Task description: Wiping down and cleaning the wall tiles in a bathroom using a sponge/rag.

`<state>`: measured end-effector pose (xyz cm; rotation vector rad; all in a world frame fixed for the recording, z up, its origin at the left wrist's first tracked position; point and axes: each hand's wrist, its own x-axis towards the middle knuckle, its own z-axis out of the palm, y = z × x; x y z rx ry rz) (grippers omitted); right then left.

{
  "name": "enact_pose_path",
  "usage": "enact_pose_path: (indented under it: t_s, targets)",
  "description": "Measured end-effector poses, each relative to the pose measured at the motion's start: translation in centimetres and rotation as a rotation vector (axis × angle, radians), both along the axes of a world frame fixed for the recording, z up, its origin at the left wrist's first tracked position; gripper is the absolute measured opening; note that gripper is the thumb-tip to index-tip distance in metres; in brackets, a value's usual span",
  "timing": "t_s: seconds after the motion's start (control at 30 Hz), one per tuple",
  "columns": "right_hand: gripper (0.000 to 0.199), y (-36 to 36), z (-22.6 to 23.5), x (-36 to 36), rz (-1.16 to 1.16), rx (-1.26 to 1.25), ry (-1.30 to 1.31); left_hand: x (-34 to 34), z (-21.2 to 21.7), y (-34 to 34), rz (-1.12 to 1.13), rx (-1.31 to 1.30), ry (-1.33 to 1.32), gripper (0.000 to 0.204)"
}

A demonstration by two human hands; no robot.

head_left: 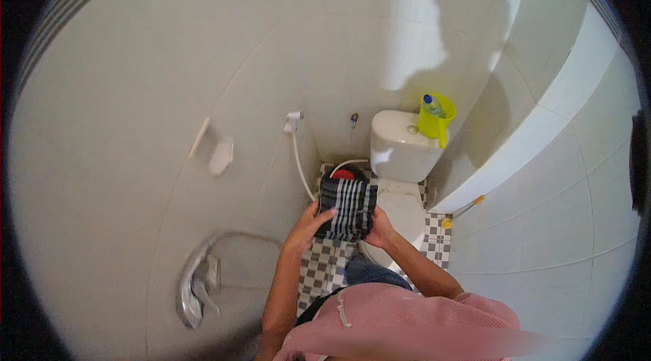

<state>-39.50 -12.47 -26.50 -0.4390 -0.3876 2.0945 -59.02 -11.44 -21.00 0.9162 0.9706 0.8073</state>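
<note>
Grip: left hand and right hand are clasping opposite sides | Location: striped cloth is hovering near toilet | Progress: folding is looking mostly done, setting-down is remaining

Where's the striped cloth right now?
The striped cloth is near the middle of the head view, held between the left hand and right hand, just left of the toilet lid.

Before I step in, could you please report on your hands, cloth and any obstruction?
Left hand and right hand gripping opposite sides of striped cloth. Cloth held aloft. Red item behind, partly hidden. Nothing visibly obstructing.
</note>
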Motion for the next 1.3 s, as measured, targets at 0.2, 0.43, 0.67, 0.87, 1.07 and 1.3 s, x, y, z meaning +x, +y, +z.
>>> enact_pose_path:
  t_s: [0.2,0.43,0.67,0.87,1.07,1.3]
  targets:
    - [0.054,11.0,-3.2,16.8,-0.887,0.517,-2.082,-0.3,-1.9,7.1,0.043,-0.156,-0.175,0.056]
    - [0.076,21.8,-6.7,29.5,-1.009,-0.104,-2.147,-2.0,-3.2,14.9,0.123,-0.218,-0.313,0.052]
    - [0.041,25.9,-10.0,25.4,-0.999,-0.263,-2.107,0.6,-2.6,21.4,-0.086,-0.263,-0.308,0.048]
    - [0.022,18.8,-9.8,19.7,-1.204,-0.158,-1.761,5.7,-1.1,23.9,-0.27,-0.254,-0.114,0.056]
    - [0.022,5.8,-4.1,8.4,-1.434,-0.292,-1.44,6.5,-1.9,24.6,-0.617,-0.33,-0.321,0.055]
    - [0.022,-6.3,7.3,-6.9,-1.611,-0.782,-1.596,6.3,0.8,26.1,-0.969,-0.447,-0.308,0.05]
